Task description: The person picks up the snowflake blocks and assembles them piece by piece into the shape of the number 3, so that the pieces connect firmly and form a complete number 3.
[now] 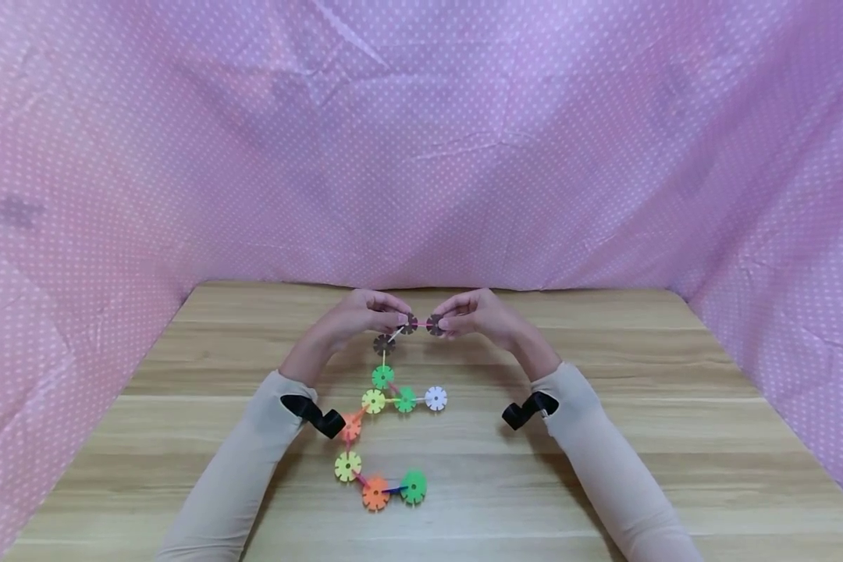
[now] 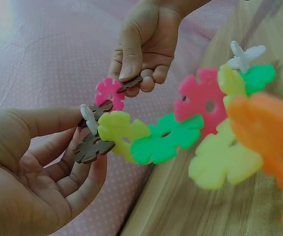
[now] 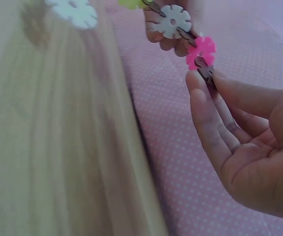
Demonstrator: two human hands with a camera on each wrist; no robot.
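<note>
A chain of notched plastic discs, slotted edge to edge, runs between and below the hands. My left hand [image 1: 365,316] pinches a brown disc [image 1: 410,325] near the far end. At that end my right hand [image 1: 481,316] holds another brown disc [image 3: 206,73] between thumb and fingers. A pink disc [image 2: 109,93] joins these two. From the left hand a white disc [image 3: 173,22] leads to a third brown disc [image 1: 384,344], then to yellow and green ones. Lower down, orange discs [image 1: 375,493] and a green end disc [image 1: 414,487] curve round to the right.
A side branch ends in a white disc [image 1: 435,398] right of the chain's middle. The wooden table [image 1: 674,468] lies beneath, with a pink dotted cloth [image 1: 421,156] hanging behind and at both sides. Black straps [image 1: 314,415] sit on the wrists.
</note>
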